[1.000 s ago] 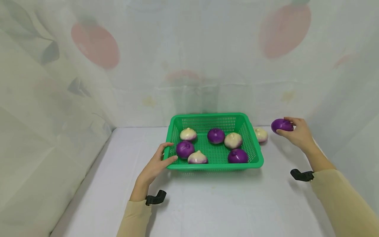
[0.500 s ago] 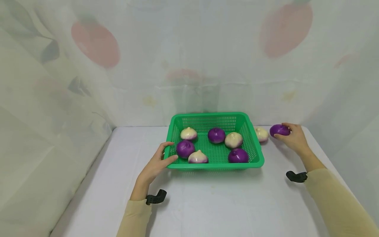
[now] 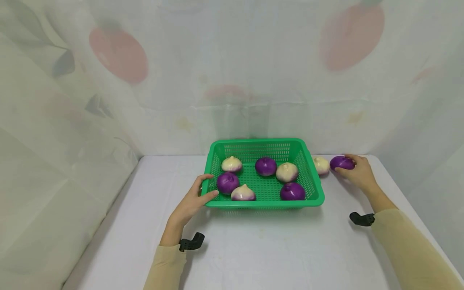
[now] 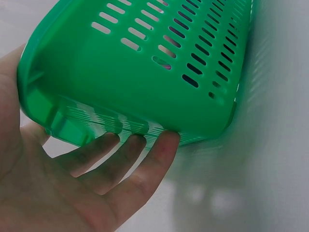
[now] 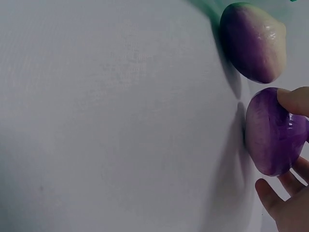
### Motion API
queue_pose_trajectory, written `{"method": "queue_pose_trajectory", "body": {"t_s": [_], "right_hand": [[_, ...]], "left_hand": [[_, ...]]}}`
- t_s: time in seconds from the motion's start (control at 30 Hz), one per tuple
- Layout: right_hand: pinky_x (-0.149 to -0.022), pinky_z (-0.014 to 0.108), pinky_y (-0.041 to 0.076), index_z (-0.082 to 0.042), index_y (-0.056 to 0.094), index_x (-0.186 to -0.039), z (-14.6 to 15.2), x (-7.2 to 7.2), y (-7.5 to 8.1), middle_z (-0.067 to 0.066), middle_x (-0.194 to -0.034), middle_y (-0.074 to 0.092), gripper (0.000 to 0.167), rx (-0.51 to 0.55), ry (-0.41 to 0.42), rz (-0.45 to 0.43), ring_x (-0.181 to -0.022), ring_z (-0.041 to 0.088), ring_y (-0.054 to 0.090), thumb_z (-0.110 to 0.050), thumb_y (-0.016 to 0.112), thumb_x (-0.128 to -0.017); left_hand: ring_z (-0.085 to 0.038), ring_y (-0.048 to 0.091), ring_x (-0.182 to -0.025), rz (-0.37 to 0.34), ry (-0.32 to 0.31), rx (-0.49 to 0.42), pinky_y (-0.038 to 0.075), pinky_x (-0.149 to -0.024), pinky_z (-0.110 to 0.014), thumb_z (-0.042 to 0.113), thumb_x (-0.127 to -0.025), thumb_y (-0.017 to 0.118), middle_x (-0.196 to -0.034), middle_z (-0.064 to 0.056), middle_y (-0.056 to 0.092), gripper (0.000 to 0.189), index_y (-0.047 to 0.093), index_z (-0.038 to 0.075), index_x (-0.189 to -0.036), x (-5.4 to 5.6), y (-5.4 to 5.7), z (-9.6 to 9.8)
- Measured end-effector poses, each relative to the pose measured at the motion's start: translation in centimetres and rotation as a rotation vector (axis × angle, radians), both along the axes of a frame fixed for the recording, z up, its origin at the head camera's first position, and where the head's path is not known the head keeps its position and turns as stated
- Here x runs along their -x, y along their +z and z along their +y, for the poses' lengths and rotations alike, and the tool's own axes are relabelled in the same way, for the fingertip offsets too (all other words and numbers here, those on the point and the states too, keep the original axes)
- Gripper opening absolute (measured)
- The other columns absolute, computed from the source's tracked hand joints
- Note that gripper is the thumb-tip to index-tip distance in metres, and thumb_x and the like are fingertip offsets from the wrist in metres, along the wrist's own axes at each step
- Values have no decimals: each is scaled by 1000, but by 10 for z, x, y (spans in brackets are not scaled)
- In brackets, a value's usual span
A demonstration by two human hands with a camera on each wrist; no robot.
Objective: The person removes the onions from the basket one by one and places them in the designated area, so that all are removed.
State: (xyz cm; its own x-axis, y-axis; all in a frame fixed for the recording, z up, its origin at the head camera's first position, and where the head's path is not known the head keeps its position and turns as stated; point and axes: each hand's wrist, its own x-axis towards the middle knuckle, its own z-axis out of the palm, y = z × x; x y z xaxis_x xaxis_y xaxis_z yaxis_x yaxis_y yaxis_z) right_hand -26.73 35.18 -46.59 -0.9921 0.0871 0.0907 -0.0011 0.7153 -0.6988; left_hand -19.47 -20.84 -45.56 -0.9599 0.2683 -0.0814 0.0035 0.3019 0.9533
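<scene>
A green plastic basket (image 3: 264, 204) stands on the table, with purple turnips and cream-topped turnips inside. At its left end my left hand (image 3: 190, 202) grips the rim; in the left wrist view several fingers (image 4: 140, 181) lie against the outer wall. My right hand (image 3: 359, 174) holds a purple turnip (image 3: 342, 163) at the table's back right, thumb on one side and fingers on the other. Whether this turnip bears on the table, I cannot tell. Close by, between it and the basket, sits a cream-topped turnip (image 3: 321, 165), seen in the right wrist view as a purple-and-cream turnip (image 5: 253, 43).
In the basket lie purple turnips (image 3: 266, 166) and cream turnips (image 3: 287, 172), several altogether. White cloth covers the table (image 3: 261, 249). A printed curtain (image 3: 232, 72) hangs just behind the table's back edge, and more cloth hangs at both sides.
My right hand has come down and slightly left with the purple turnip, bringing it beside the cream-topped one. The left hand and the basket have stayed put.
</scene>
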Motion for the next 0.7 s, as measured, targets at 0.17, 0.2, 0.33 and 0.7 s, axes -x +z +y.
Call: {"method": "queue_pose_trajectory", "body": {"t_s": [0.17, 0.2, 0.33, 0.7], "right_hand": [[-105, 71, 30, 11, 33, -151, -1, -5, 2, 43, -146, 30, 76, 72, -5, -1, -132, 61, 32, -25, 71, -96], [-104, 71, 30, 11, 33, -151, 0, -6, 3, 43, -147, 30, 76, 77, -6, -3, -132, 61, 32, -26, 71, -96], [-101, 72, 31, 7, 32, -153, 3, -9, 6, 43, -148, 26, 78, 68, -17, -24, -133, 61, 31, -34, 68, -98], [-102, 69, 33, 5, 35, -153, 7, -19, 34, 37, -152, 32, 73, 103, -21, 36, -137, 55, 32, -37, 63, -100]], "left_hand": [[-35, 42, -137, -5, 3, 2, 37, -106, -59, 46, -94, 71, -158, -7, 27, 69, 36, 28, -151, 0, 0, 0], [-36, 41, -138, -5, 5, 4, 36, -107, -60, 47, -94, 71, -159, -7, 26, 69, 36, 28, -151, 0, 0, 0], [-37, 37, -141, -6, 8, 9, 34, -108, -62, 49, -93, 72, -160, -8, 24, 71, 36, 28, -151, 0, -1, 0], [-36, 44, -135, 0, 8, 12, 37, -106, -59, 43, -96, 71, -156, -12, 30, 67, 35, 28, -151, 1, 1, 0]]}}
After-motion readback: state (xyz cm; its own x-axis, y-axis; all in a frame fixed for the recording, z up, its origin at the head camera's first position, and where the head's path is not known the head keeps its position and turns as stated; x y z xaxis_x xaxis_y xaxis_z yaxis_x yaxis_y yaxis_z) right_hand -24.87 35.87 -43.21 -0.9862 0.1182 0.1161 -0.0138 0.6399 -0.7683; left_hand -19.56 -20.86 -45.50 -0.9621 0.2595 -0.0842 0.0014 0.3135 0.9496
